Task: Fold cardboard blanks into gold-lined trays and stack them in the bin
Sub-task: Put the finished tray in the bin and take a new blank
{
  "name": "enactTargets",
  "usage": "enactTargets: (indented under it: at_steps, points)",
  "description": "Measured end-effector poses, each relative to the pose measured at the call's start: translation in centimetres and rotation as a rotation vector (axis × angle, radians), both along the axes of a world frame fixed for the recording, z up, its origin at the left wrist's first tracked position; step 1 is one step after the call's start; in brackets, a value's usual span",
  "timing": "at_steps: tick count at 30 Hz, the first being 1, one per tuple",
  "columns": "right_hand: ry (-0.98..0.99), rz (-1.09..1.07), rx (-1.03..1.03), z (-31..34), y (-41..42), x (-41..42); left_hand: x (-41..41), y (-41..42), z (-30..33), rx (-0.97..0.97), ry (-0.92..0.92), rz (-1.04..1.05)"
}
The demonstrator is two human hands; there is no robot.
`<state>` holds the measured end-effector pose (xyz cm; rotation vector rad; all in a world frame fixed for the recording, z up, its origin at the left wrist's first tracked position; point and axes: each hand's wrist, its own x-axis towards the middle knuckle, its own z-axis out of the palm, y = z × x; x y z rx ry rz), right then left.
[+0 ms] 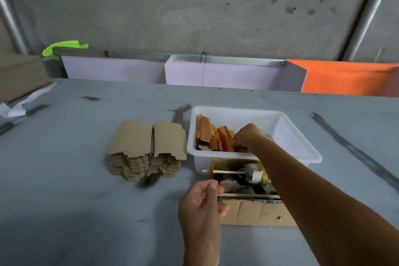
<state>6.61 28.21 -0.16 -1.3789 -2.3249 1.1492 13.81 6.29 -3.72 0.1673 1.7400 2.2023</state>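
A thick stack of brown cardboard blanks lies on the grey table left of a white plastic bin. Several folded gold-lined trays stand on edge in the bin's left part. My right hand reaches into the bin, its fingers closed on the tray at the right end of the row. My left hand hovers above the table near the front, fingers curled; its thumb and forefinger pinch the end of a thin wooden stick that lies across the glue box.
A small open cardboard box with dark glue, a second stick and a cloth-wrapped dauber sits just in front of the bin. White panels and orange sheeting line the table's far edge. Paper scraps lie far left.
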Motion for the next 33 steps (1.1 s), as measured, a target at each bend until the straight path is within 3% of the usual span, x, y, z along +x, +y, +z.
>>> enactTargets:
  at_steps: [3,8,11,13,15,20,25,28,33]
  points:
    - [-0.06,0.114,-0.016,0.2,-0.3,0.2,0.1,0.0,-0.1,-0.005,-0.017,-0.001]
    - [-0.312,0.244,0.354,1.3,-1.1,0.3,-0.1,-0.1,0.2,-0.03,-0.032,-0.037]
    - [-0.15,0.31,0.573,2.8,-3.2,-0.1,-0.4,-0.4,0.2,-0.008,-0.056,-0.057]
    - [0.059,0.427,0.575,3.8,-6.2,-0.4,-0.6,-0.6,0.2,0.01,-0.076,-0.057]
    - [0.147,0.561,0.524,4.7,-9.6,-0.5,-0.7,-0.9,0.2,0.033,-0.085,-0.032]
    - [-0.117,0.789,0.772,3.5,-14.5,-1.8,-1.2,-2.1,0.0,0.031,-0.102,0.033]
    - [-0.312,0.793,1.038,1.3,-15.8,-2.9,-1.6,-3.5,-0.1,0.008,-0.104,0.082]
    - [-0.258,0.78,1.233,0.4,-16.1,-2.6,-1.8,-3.9,-0.4,-0.011,-0.118,0.1]
    - [-0.151,0.771,1.296,0.7,-16.9,-1.8,-1.5,-4.0,-0.6,-0.039,-0.098,0.109]
